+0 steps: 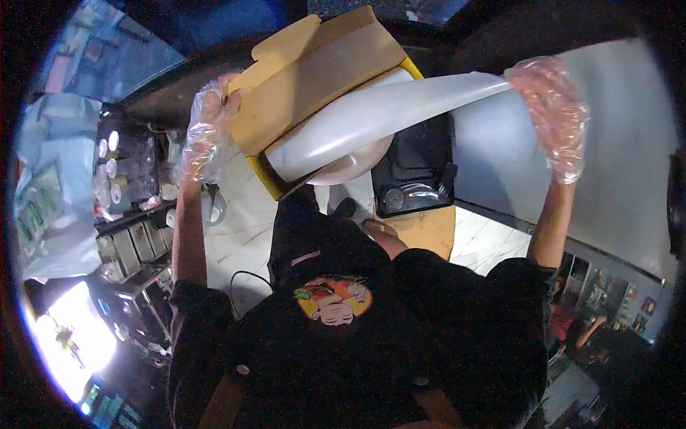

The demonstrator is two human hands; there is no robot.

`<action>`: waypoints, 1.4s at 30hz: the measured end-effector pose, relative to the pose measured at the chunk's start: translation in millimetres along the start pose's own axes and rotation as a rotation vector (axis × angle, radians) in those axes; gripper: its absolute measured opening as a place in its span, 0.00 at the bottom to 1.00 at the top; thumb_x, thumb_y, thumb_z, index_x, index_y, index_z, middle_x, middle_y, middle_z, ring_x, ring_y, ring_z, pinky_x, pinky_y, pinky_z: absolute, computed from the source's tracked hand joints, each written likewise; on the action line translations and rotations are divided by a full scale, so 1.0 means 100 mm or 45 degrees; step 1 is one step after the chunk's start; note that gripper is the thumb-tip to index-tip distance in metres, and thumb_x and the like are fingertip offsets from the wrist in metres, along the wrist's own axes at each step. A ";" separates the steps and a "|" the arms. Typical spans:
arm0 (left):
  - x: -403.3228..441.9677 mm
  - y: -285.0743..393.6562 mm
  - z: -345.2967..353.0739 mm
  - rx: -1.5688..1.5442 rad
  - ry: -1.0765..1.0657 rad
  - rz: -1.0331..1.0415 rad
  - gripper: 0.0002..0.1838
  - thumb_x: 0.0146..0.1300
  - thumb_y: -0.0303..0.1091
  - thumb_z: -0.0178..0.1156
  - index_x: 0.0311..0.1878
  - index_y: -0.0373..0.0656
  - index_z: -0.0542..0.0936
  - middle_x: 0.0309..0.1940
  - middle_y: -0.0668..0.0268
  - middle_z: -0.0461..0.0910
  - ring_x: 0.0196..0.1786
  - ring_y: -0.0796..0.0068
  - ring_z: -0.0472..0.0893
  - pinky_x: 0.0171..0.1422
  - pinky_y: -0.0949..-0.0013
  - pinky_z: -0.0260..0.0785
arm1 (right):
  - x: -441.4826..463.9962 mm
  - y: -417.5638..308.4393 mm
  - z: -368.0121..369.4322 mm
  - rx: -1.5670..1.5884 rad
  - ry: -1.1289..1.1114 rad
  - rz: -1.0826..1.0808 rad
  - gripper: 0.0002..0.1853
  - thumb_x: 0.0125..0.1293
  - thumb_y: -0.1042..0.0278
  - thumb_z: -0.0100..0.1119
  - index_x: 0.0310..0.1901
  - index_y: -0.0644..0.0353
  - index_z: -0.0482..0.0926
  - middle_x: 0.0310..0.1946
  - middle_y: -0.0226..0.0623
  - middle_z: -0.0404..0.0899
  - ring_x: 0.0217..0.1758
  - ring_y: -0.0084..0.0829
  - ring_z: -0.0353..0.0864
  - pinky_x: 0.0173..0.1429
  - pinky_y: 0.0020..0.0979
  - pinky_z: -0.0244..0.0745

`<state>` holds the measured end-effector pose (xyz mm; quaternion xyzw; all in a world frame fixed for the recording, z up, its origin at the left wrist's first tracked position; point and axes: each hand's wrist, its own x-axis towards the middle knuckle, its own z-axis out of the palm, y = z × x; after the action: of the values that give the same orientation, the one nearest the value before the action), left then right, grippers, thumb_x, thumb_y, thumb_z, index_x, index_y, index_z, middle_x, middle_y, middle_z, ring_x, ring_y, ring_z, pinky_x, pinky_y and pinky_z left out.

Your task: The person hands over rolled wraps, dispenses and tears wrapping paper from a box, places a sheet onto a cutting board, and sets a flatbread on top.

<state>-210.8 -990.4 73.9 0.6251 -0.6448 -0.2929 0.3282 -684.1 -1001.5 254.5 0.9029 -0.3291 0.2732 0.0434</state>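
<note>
My left hand (212, 118), in a clear plastic glove, grips the left edge of an open cardboard box (314, 79) with yellow sides. A roll of whitish plastic film lies in the box, and a wide sheet of the film (379, 114) stretches out of it to the right. The sheet's far end narrows to a bunched point, where my right hand (547, 100), gloved as well, is closed on it. A loose loop of film (357, 166) hangs below the box.
A black tray (418, 161) with a clear plastic item stands beyond the film, above a cardboard piece (429, 230). Shelves with containers (136, 247) are at the left. A pale panel (607, 129) spans the right. A person (589, 343) shows at lower right.
</note>
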 end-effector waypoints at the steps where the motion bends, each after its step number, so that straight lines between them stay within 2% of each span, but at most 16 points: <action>1: -0.01 0.02 -0.02 0.073 0.025 0.090 0.15 0.64 0.31 0.59 0.53 0.37 0.78 0.37 0.61 0.81 0.38 0.73 0.77 0.45 0.68 0.71 | -0.02 -0.01 -0.05 0.197 0.088 0.090 0.07 0.55 0.75 0.64 0.37 0.55 0.83 0.40 0.35 0.82 0.45 0.36 0.80 0.52 0.32 0.77; 5: -0.01 0.18 -0.10 0.212 -0.008 0.299 0.16 0.63 0.32 0.59 0.54 0.39 0.78 0.35 0.51 0.82 0.36 0.55 0.81 0.44 0.62 0.72 | -0.10 -0.39 -0.59 0.051 0.055 0.491 0.08 0.59 0.76 0.57 0.39 0.65 0.83 0.47 0.41 0.78 0.54 0.38 0.77 0.60 0.36 0.74; 6: 0.01 0.15 -0.12 0.135 -0.087 0.328 0.17 0.63 0.32 0.59 0.54 0.39 0.77 0.37 0.51 0.82 0.39 0.55 0.82 0.46 0.62 0.72 | -0.23 -0.46 -0.65 0.287 0.171 0.550 0.13 0.61 0.71 0.55 0.44 0.67 0.81 0.53 0.44 0.75 0.60 0.38 0.73 0.63 0.39 0.72; 9: 0.05 0.27 -0.17 0.176 -0.137 0.592 0.18 0.63 0.30 0.58 0.57 0.40 0.76 0.43 0.50 0.82 0.45 0.55 0.82 0.51 0.62 0.72 | -0.69 -0.65 -0.75 0.144 0.502 0.675 0.10 0.61 0.75 0.62 0.44 0.67 0.82 0.48 0.42 0.81 0.56 0.39 0.78 0.61 0.37 0.73; 10: 0.14 0.26 -0.25 0.211 -0.104 0.693 0.19 0.63 0.29 0.58 0.58 0.41 0.76 0.44 0.49 0.82 0.47 0.55 0.82 0.53 0.62 0.72 | -0.73 -0.80 -0.70 0.850 0.778 0.734 0.11 0.64 0.71 0.61 0.46 0.65 0.82 0.51 0.44 0.79 0.58 0.40 0.77 0.62 0.41 0.73; 13: 0.26 0.24 -0.29 0.099 -0.213 0.584 0.19 0.63 0.26 0.57 0.58 0.41 0.76 0.47 0.49 0.81 0.50 0.56 0.82 0.55 0.62 0.72 | -1.43 -1.13 -0.37 0.680 1.341 0.995 0.12 0.66 0.67 0.60 0.47 0.64 0.81 0.52 0.44 0.78 0.58 0.40 0.76 0.61 0.43 0.74; 17: 0.20 0.41 -0.41 -0.057 -0.451 0.292 0.21 0.65 0.25 0.55 0.61 0.42 0.73 0.47 0.53 0.82 0.47 0.63 0.82 0.54 0.65 0.71 | -2.11 -1.55 0.03 -0.327 0.985 1.328 0.06 0.64 0.76 0.60 0.42 0.65 0.80 0.46 0.36 0.80 0.52 0.29 0.76 0.57 0.31 0.73; 23: 0.27 0.22 -0.32 -0.230 -0.517 0.374 0.22 0.65 0.25 0.52 0.63 0.42 0.71 0.46 0.53 0.82 0.46 0.67 0.82 0.53 0.65 0.71 | -3.10 -1.57 1.08 0.262 1.502 1.539 0.11 0.66 0.78 0.58 0.50 0.65 0.78 0.45 0.36 0.80 0.46 0.26 0.79 0.48 0.30 0.79; 24: 0.26 0.24 -0.34 -0.221 -0.525 0.389 0.22 0.65 0.25 0.53 0.63 0.42 0.71 0.46 0.52 0.82 0.46 0.66 0.82 0.53 0.64 0.71 | -3.32 -1.48 1.23 0.137 1.301 1.890 0.17 0.65 0.79 0.58 0.55 0.65 0.74 0.48 0.36 0.79 0.47 0.29 0.80 0.49 0.31 0.80; 28: 0.24 0.23 -0.39 -0.093 -0.514 0.474 0.24 0.63 0.26 0.54 0.64 0.42 0.71 0.47 0.49 0.81 0.49 0.59 0.82 0.55 0.62 0.71 | -2.94 -1.75 1.58 0.682 1.556 1.884 0.28 0.65 0.71 0.55 0.67 0.56 0.65 0.65 0.40 0.65 0.63 0.34 0.68 0.60 0.38 0.73; 31: 0.26 0.14 -0.35 -0.065 -0.475 0.529 0.24 0.62 0.25 0.55 0.64 0.41 0.70 0.49 0.48 0.80 0.50 0.54 0.81 0.56 0.61 0.71 | -3.00 -1.85 1.51 0.933 2.148 1.541 0.30 0.63 0.69 0.59 0.68 0.56 0.65 0.64 0.39 0.68 0.59 0.31 0.71 0.58 0.36 0.73; 33: 0.26 0.15 -0.35 -0.025 -0.473 0.537 0.25 0.62 0.26 0.54 0.64 0.41 0.70 0.51 0.50 0.80 0.52 0.57 0.80 0.58 0.62 0.70 | -2.67 -2.02 1.46 0.024 1.745 1.335 0.32 0.58 0.67 0.67 0.65 0.57 0.68 0.57 0.35 0.75 0.54 0.27 0.74 0.57 0.28 0.72; 35: 0.22 0.22 -0.41 0.079 -0.501 0.506 0.26 0.63 0.26 0.54 0.66 0.40 0.69 0.54 0.54 0.79 0.56 0.68 0.78 0.62 0.65 0.68 | -1.68 -2.29 1.25 0.057 1.742 1.448 0.29 0.58 0.67 0.68 0.62 0.59 0.72 0.55 0.35 0.77 0.54 0.27 0.76 0.56 0.27 0.72; 37: 0.17 0.27 -0.41 0.014 -0.488 0.510 0.26 0.62 0.26 0.54 0.66 0.40 0.68 0.55 0.53 0.78 0.57 0.66 0.78 0.62 0.66 0.68 | -1.08 -2.46 1.12 0.505 1.163 1.701 0.20 0.62 0.77 0.60 0.57 0.60 0.77 0.54 0.43 0.78 0.56 0.37 0.77 0.59 0.36 0.75; 39: 0.16 0.25 -0.40 -0.082 -0.503 0.474 0.26 0.62 0.26 0.55 0.66 0.39 0.68 0.55 0.52 0.78 0.57 0.64 0.78 0.63 0.66 0.67 | -0.66 -2.43 1.05 0.371 0.322 1.572 0.19 0.60 0.74 0.64 0.54 0.62 0.79 0.51 0.45 0.80 0.55 0.36 0.78 0.59 0.35 0.75; 42: 0.18 0.20 -0.34 -0.179 -0.532 0.428 0.26 0.62 0.26 0.55 0.66 0.38 0.68 0.54 0.51 0.78 0.56 0.63 0.78 0.63 0.65 0.67 | -1.01 -1.84 1.42 0.322 0.251 1.735 0.25 0.57 0.72 0.68 0.58 0.61 0.76 0.54 0.44 0.79 0.56 0.35 0.78 0.60 0.34 0.74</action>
<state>-196.4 -1006.8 112.1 0.4109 -0.7713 -0.4010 0.2748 -568.4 -837.3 99.8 0.4647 -0.7820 0.3563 -0.2133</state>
